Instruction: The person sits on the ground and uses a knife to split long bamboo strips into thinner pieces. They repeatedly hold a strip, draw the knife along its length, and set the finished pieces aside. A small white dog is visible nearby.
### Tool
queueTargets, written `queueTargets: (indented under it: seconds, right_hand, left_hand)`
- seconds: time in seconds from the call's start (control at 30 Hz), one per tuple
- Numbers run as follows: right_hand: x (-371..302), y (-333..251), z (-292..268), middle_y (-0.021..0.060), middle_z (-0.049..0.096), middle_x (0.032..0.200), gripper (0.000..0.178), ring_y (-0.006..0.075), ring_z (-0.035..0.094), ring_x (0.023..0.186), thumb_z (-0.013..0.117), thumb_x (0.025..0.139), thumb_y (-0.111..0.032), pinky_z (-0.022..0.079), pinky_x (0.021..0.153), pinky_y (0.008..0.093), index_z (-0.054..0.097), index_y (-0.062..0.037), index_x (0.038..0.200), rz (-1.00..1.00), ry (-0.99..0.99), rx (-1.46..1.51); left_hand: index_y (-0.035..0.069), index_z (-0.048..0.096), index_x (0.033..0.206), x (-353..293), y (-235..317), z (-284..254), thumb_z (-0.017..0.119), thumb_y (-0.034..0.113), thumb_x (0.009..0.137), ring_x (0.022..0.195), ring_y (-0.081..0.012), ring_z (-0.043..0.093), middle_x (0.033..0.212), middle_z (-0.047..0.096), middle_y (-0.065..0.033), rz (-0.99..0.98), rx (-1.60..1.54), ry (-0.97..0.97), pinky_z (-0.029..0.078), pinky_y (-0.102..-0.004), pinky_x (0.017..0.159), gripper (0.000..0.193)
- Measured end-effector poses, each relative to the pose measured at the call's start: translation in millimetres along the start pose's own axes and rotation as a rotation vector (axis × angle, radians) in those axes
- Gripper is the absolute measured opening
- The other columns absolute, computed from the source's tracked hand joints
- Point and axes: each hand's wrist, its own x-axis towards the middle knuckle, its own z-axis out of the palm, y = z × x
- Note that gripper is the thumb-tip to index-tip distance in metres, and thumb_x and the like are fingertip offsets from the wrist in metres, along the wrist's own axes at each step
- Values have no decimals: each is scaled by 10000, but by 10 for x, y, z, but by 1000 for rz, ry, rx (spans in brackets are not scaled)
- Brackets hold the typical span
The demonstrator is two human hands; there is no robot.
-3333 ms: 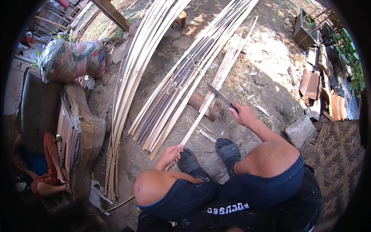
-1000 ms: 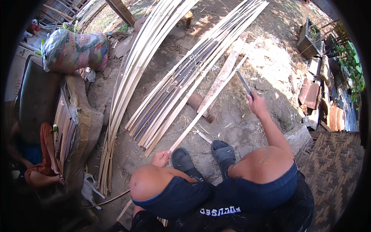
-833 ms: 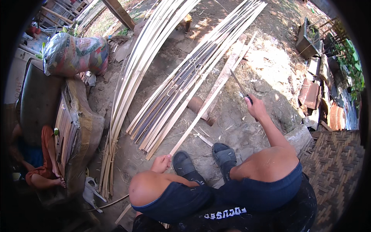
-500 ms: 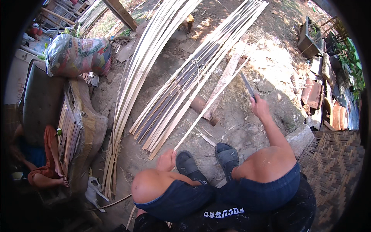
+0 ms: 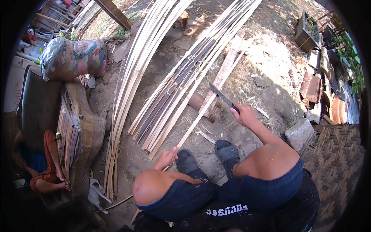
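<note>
Pale strip [image 5: 194, 124] in the left hand [image 5: 166, 159], knife [image 5: 224, 97] in the right hand [image 5: 244, 115], strip pile [image 5: 189, 75] alongside.

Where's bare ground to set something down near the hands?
Likely best: lightly littered ground right of the right hand, beyond the grey rock. Narrower: between left bundle and middle bundle. Crowded: around the left hand (strip, left sandal, left knee) and at the knife (plank, log).

The strip [image 5: 192, 129] is pale cream, the knife [image 5: 222, 95] grey and black, the woven mat [image 5: 336, 162] at four o'clock patterned in brown and tan.
</note>
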Motion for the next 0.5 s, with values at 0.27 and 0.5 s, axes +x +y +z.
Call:
queueTargets:
  seconds: [0.27,0.5]
  right_hand:
    - [-13,-144,-69,255,678,844,398,439,671,798,592,957,-405,537,723,518,629,-114,1226,-14,24,82]
    - [-164,-275,43,254,685,889,394,436,677,806,580,965,-398,543,727,516,631,-111,1230,-184,-86,-57]
  left_hand:
    - [-18,674,843,-28,-349,-101,518,461,1023,487,-65,455,551,529,-1,108,-11,7,345,-238,458,535]
    - [-17,684,900,-37,-170,-76,525,427,1027,471,-58,448,564,527,1,135,-53,-29,338,-243,437,489]
